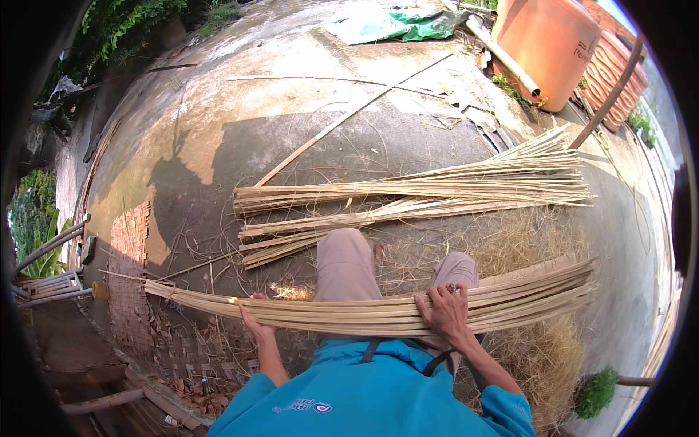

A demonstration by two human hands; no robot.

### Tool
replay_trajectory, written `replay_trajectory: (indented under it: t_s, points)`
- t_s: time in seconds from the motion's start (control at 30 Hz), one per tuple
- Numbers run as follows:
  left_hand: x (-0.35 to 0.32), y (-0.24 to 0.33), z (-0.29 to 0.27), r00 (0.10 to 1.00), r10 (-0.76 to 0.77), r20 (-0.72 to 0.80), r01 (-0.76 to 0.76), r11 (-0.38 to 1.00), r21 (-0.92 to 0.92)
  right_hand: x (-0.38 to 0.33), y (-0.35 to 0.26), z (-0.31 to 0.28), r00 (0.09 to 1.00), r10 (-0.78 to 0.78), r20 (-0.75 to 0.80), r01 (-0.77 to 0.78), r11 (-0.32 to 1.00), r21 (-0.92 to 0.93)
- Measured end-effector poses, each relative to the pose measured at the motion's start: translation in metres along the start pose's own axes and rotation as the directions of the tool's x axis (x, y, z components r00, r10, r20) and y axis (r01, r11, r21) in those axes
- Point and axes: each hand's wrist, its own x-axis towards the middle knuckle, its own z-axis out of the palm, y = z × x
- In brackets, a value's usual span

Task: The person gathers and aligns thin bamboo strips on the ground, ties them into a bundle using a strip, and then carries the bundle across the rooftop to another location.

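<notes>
A long bundle of pale bamboo strips [357, 316] lies crosswise over my lap, its left end narrowing and its right end fanned out. My left hand [257, 325] holds the bundle left of my knees from below, thumb on the near side and fingertips showing beyond the far edge. My right hand [445, 313] grips it from above near my right knee, fingers wrapped over the strips. In front of my knees, more bamboo strips [415, 191] lie on the ground in two overlapping piles, spreading apart toward the right.
Thin shavings [535, 349] cover the ground at right. A woven mat [129, 240] lies at left. Farther off are a long loose strip [349, 116], a green tarp [408, 25], an orange tank [546, 51] and a leaning pole [608, 98]. A small green plant [597, 393] is at lower right.
</notes>
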Motion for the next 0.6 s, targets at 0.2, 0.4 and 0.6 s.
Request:
replay_trajectory:
  t_s: [0.2,0.4,0.6]
  points:
    - [-0.024,-0.029,0.063,0.993,-0.012,0.119,0.004,0.998,0.068,0.024,0.013,-0.064,0.956,-0.004,-0.292,0.002,1.000,-0.009]
    - [-0.023,-0.072,0.142,0.944,0.010,0.331,-0.040,0.996,0.084,0.002,-0.038,-0.083,0.972,-0.062,-0.228,0.183,0.807,0.561]
    - [-0.041,-0.117,0.194,0.907,-0.165,0.388,0.123,0.984,0.132,-0.008,-0.059,0.022,0.897,0.249,0.365,-0.419,0.213,0.883]
